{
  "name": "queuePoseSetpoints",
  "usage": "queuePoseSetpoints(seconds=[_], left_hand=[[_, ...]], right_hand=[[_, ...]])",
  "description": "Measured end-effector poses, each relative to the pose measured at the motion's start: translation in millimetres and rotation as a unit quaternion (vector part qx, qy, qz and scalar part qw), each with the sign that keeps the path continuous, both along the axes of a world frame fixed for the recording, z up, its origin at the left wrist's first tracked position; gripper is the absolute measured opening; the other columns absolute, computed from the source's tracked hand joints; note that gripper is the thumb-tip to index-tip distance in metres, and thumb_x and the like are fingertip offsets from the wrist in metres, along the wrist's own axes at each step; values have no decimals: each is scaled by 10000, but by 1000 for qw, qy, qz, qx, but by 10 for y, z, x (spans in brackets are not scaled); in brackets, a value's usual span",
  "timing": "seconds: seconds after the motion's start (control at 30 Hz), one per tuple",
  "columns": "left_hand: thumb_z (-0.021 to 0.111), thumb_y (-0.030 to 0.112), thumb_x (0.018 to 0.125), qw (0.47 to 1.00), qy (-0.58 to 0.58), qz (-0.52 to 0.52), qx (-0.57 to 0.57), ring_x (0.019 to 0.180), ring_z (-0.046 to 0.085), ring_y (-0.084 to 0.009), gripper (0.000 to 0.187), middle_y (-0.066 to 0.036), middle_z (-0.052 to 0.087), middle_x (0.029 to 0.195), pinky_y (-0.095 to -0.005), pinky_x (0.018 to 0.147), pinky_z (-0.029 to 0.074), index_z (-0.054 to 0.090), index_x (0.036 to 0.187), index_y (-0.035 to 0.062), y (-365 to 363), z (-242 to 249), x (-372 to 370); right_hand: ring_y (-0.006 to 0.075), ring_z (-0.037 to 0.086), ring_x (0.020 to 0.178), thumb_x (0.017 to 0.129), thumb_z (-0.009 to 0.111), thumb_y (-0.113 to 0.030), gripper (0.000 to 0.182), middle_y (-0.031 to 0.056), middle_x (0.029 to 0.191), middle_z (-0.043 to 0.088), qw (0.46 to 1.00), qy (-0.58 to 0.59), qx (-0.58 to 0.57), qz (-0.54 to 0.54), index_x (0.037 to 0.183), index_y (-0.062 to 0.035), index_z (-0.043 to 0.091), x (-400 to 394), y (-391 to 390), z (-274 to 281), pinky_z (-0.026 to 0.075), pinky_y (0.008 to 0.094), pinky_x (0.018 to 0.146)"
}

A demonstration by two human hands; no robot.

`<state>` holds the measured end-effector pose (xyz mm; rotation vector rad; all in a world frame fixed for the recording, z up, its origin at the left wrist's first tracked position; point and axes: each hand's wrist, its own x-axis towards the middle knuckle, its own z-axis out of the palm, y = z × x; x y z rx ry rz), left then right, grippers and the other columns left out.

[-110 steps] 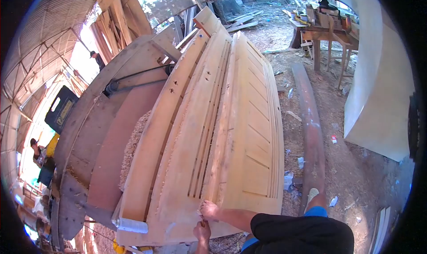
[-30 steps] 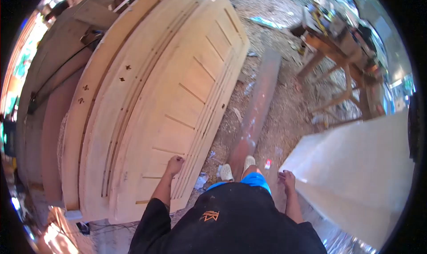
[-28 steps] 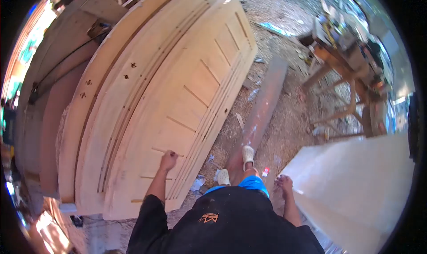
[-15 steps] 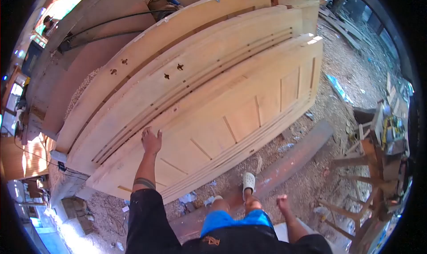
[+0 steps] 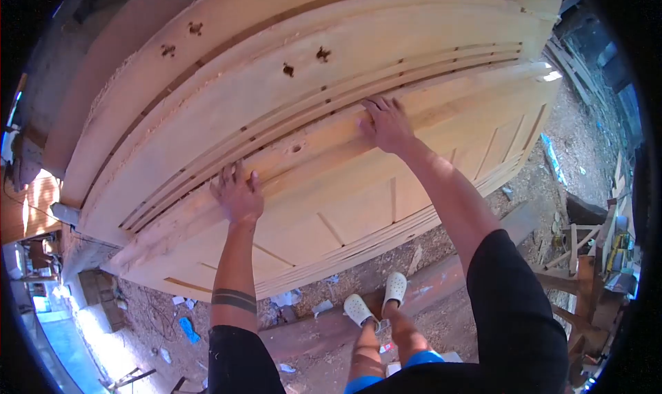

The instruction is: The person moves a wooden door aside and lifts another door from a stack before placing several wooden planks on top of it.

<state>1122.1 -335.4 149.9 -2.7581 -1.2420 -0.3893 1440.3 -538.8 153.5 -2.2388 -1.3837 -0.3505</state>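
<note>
Three pale wooden doors are ranged side by side, long edges up; the nearest door point(image 5: 358, 201) lies before the person, under two hands. The left hand point(image 5: 238, 193) and the right hand point(image 5: 390, 126) rest well apart on its upper edge, fingers parted and bent over; whether either grips cannot be told. One small hole pierces that edge between them, and short grooves cross the face. Beyond it, the middle door point(image 5: 252, 94) shows two cut holes, as does the far door point(image 5: 231, 25). Two cream clogs point(image 5: 358, 310) stand by one long reddish-brown plank point(image 5: 441, 284) on dirt ground point(image 5: 148, 301) strewn with wood shavings and scraps. One cluttered wooden bench point(image 5: 586, 294) stands at the right; a brown sheet point(image 5: 103, 84) is behind the doors.
</note>
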Motion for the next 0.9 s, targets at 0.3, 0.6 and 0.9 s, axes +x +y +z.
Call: queuePoseSetpoints(seconds=[0.3,0.6,0.9], left_hand=[[396,579,955,981,81,32,-175,1213,536,-400,650,-253,573,1284,-481,1050,393,582,1299,60,343,270,169],[298,655,958,996,33,17,-85,1291,467,-416,713,-211,519,1390,-476,1089,342,539,1369,125,330,2,175],[363,621,944,994,58,56,-70,1181,562,-390,657,-211,609,1259,-479,993,424,620,1254,102,201,34,76]], right_hand=[[336,563,1139,962,441,-471,474,149,1139,635,992,-10,-120,-30,1146,-74,626,41,63,-38,376,492,1029],[407,648,982,950,355,-422,553,262,980,682,991,-28,-127,-37,905,16,688,77,125,-64,493,488,903],[406,626,984,964,381,-431,543,242,963,673,979,-84,-181,-37,885,3,698,-255,-131,226,465,483,924]])
